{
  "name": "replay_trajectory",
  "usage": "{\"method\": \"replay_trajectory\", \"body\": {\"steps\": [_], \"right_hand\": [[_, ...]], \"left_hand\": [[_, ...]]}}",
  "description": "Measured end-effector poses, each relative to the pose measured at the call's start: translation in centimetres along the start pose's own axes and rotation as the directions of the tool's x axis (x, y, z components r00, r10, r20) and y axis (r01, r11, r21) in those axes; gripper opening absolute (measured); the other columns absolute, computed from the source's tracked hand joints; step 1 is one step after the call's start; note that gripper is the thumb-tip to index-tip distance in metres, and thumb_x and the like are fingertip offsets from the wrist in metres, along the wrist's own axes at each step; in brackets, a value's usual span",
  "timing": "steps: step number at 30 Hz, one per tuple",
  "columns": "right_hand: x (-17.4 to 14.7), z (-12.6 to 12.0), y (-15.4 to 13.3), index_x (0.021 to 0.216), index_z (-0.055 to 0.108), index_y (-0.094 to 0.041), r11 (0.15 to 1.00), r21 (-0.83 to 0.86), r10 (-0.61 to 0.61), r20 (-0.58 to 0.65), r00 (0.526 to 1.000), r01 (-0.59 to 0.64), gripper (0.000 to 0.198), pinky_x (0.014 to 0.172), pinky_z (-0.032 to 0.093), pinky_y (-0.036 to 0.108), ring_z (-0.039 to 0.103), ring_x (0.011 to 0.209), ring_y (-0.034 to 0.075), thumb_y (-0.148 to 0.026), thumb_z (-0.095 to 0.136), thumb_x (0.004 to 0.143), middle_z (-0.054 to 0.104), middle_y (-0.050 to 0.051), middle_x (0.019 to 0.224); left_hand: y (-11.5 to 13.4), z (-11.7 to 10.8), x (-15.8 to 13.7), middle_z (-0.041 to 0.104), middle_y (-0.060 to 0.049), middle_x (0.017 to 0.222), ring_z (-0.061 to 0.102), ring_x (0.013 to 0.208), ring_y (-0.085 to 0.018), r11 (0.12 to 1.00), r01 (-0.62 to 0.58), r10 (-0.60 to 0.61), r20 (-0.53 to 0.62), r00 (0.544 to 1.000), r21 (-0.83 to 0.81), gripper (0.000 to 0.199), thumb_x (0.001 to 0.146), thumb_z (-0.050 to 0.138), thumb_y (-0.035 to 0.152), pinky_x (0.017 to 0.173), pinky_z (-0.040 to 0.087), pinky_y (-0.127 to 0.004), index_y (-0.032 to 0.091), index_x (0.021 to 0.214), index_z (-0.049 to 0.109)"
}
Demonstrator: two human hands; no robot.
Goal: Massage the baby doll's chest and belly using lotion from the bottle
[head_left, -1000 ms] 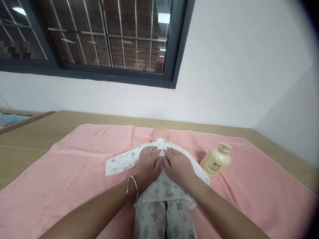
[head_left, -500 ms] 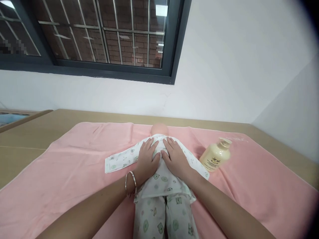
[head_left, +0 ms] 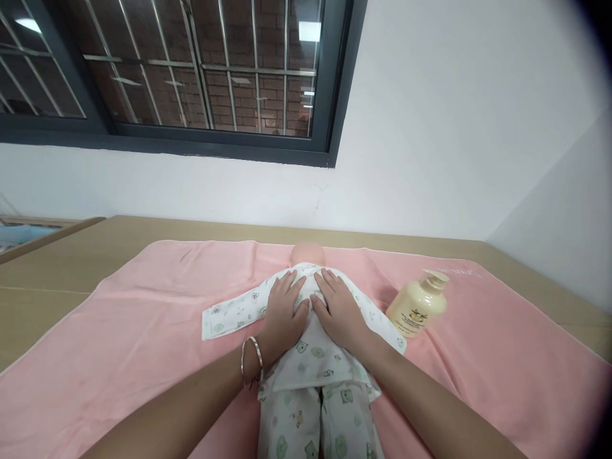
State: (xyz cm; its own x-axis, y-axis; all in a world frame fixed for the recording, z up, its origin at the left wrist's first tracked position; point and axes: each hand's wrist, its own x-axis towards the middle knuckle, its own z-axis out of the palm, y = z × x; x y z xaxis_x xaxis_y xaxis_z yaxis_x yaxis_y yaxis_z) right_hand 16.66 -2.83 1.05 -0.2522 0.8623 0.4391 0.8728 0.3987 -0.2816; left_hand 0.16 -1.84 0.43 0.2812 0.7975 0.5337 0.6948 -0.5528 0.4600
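Palms down, the left hand [head_left: 285, 313] and right hand [head_left: 340, 311] lie side by side on the upper torso of a baby doll [head_left: 315, 357], fingers loosely spread and thumbs angled inward. Neither grip closes on anything; such flat contact would probably spread pressure evenly. The doll lies lengthwise before the person, head farthest away, likely so both arms reach it equally. A pink blanket [head_left: 134, 338] beneath it presumably pads the wooden tabletop [head_left: 48, 274]. A cream pump bottle [head_left: 418, 307] sits just beside the sleeve cuff, apparently within the right hand's reach; whether they touch is unclear.

Counted: two hands, one doll, one blanket, one bottle, two printed sleeves and two matching trouser legs. Bangle [head_left: 259, 355] arcs on the left wrist number two; whether they form one ring or two, I cannot tell.
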Motion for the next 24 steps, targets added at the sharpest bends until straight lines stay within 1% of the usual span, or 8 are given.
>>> {"method": "replay_trajectory", "body": {"steps": [8, 17, 24], "right_hand": [[-0.02, -0.03, -0.04, 0.143, 0.039, -0.008, 1.0, -0.002, -0.003, -0.006, 1.0, 0.003, 0.053, 0.116, 0.022, 0.045, 0.022, 0.139, 0.025, -0.036, 0.031, 0.099, 0.03, 0.009, 0.148], [0.0, -0.01, 0.06, 0.143, 0.039, -0.009, 1.0, 0.004, 0.0, -0.006, 1.0, 0.0, 0.053, 0.116, 0.022, 0.044, 0.022, 0.139, 0.025, -0.037, 0.031, 0.098, 0.03, 0.01, 0.149], [-0.01, -0.05, -0.01, 0.143, 0.039, -0.008, 1.0, -0.004, -0.005, -0.021, 1.0, 0.005, 0.053, 0.116, 0.023, 0.045, 0.023, 0.139, 0.025, -0.036, 0.031, 0.099, 0.031, 0.009, 0.148]], "left_hand": [[0.14, -0.15, 0.05, 0.042, -0.012, 0.145, 0.033, 0.136, -0.027, 1.0, 0.014, -0.014, 0.016, 1.0, -0.001, 0.045, 0.089, 0.043, 0.024, 0.114, 0.026, -0.05, 0.015, 0.132, 0.05], [0.01, -0.01, -0.02, 0.043, -0.012, 0.144, 0.034, 0.136, -0.026, 1.0, 0.004, -0.004, -0.001, 1.0, -0.008, 0.044, 0.089, 0.043, 0.024, 0.113, 0.026, -0.051, 0.015, 0.132, 0.05], [0.14, -0.15, 0.03, 0.042, -0.012, 0.144, 0.034, 0.136, -0.026, 1.0, 0.007, -0.007, 0.008, 1.0, -0.007, 0.044, 0.089, 0.042, 0.024, 0.114, 0.026, -0.05, 0.015, 0.131, 0.05]]}}
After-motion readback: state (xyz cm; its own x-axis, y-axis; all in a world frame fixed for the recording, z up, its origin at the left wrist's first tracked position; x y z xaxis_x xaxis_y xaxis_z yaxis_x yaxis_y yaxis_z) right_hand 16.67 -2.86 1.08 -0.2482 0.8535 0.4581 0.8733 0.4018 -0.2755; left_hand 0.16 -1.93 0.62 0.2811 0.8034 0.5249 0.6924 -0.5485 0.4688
